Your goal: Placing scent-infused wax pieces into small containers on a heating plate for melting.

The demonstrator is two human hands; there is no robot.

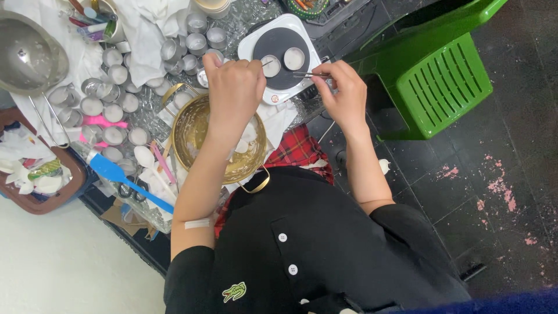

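Just above the middle of the frame, we see our left hand [234,87] closed in a loose fist, pinching what looks like a thin wick stick whose tip points toward the small round metal cup of pale wax [271,65]. Our right hand [344,96], a little to the right, is closed around slim metal tweezers [311,75], whose tips reach left toward the same cup. That cup stands on the dark round plate of a white electric hotplate [279,58] at the upper middle of the frame, just beside a second round metal cup of wax [294,58].

Below our left hand sits a brass-coloured metal bowl with loop handles [200,136], holding pale wax pieces, on the cluttered desk [148,113]. To the left of the bowl many small empty and filled metal cups [113,110] stand close together. A blue silicone spatula [125,179] lies at the lower left of the desk. A large steel bowl [26,55] fills the upper left corner. A green plastic stool [439,81] stands on the dark tiled floor at the upper right.
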